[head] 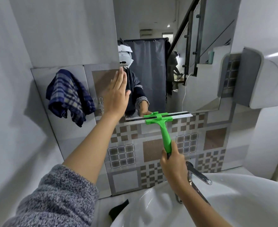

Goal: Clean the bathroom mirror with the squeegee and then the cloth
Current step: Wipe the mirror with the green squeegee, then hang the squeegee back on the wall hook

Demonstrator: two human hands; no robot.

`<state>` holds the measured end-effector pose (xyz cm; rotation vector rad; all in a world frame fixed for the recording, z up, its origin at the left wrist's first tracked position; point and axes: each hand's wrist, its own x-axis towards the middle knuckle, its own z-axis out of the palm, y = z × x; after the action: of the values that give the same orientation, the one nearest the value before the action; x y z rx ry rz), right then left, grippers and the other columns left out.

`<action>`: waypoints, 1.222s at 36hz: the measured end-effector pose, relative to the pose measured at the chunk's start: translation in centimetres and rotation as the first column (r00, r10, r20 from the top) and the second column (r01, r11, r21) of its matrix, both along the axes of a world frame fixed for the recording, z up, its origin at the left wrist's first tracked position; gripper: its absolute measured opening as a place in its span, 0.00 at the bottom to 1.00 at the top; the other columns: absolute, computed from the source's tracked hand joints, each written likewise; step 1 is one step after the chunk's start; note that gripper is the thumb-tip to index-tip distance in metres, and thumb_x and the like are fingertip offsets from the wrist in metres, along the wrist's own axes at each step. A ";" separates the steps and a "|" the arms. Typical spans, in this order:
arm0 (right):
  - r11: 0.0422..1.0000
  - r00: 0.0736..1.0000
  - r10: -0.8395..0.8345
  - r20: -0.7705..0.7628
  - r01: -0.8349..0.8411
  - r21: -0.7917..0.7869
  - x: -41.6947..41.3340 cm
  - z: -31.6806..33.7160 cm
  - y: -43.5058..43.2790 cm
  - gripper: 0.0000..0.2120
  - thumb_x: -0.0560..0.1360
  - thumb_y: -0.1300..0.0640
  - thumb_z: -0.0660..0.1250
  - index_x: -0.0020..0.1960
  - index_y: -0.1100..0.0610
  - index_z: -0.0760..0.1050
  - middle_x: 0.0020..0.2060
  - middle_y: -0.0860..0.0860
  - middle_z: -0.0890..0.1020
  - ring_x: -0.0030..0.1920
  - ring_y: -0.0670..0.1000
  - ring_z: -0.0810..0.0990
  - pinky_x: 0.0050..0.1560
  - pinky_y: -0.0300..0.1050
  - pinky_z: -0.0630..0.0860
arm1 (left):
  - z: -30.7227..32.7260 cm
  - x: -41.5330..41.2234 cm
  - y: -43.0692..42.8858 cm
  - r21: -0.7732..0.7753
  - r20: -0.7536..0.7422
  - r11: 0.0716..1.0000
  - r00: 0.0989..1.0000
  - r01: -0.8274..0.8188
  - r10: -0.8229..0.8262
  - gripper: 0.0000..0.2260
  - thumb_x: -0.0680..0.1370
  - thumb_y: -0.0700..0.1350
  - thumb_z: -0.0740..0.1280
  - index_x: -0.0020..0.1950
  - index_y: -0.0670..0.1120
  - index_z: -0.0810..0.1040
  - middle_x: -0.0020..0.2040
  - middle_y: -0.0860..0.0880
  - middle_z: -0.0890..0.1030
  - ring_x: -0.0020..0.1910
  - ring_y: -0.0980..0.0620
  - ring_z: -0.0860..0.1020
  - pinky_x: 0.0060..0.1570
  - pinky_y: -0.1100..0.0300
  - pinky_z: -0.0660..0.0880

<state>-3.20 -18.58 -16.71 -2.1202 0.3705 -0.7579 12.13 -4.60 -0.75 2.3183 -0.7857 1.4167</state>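
The mirror [151, 66] hangs on the tiled wall straight ahead. My right hand [172, 163] grips the green handle of the squeegee [161, 122], whose metal blade lies level along the mirror's bottom edge. My left hand [117, 94] is flat, fingers together and pointing up, pressed against the mirror's left edge. A blue checked cloth [69, 95] hangs on the wall to the left of the mirror, apart from both hands.
A white basin [233, 194] sits below with a chrome tap [198, 176] just right of my right wrist. A white dispenser [265, 77] juts out at the right of the mirror. A dark object [118, 210] lies left of the basin.
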 end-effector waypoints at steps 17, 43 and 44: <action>0.970 0.997 -0.033 -0.063 0.016 -0.241 -4.1 -0.7 -1.2 0.20 0.77 0.54 0.61 0.69 0.53 0.63 0.30 0.47 0.73 0.27 0.48 0.71 0.25 0.39 0.64 | -3.9 -3.7 -1.4 0.012 -0.119 0.991 0.984 0.132 -0.129 0.21 0.78 0.41 0.62 0.70 0.38 0.65 0.72 0.41 0.65 0.73 0.45 0.60 0.71 0.52 0.58; 0.411 0.956 0.267 -0.118 -0.224 -0.884 -7.3 17.3 -11.1 0.21 0.75 0.40 0.60 0.67 0.37 0.66 0.31 0.37 0.71 0.28 0.41 0.67 0.32 0.40 0.66 | -4.9 -12.9 -3.8 0.144 -0.225 0.862 0.864 0.486 -0.449 0.20 0.80 0.52 0.52 0.68 0.44 0.68 0.52 0.47 0.80 0.50 0.52 0.77 0.53 0.62 0.66; 0.407 0.956 0.279 -0.094 -0.206 -0.890 -7.2 17.4 -11.0 0.21 0.74 0.40 0.61 0.67 0.37 0.67 0.34 0.39 0.75 0.30 0.42 0.68 0.32 0.41 0.67 | -4.9 -13.1 -3.7 0.124 -0.206 0.870 0.870 0.477 -0.448 0.20 0.80 0.51 0.53 0.68 0.44 0.69 0.52 0.47 0.80 0.49 0.53 0.76 0.52 0.64 0.65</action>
<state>-10.36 -29.61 0.74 -3.0329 -0.5554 -0.9688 -0.94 -8.33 -5.70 2.1255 -1.3470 0.9556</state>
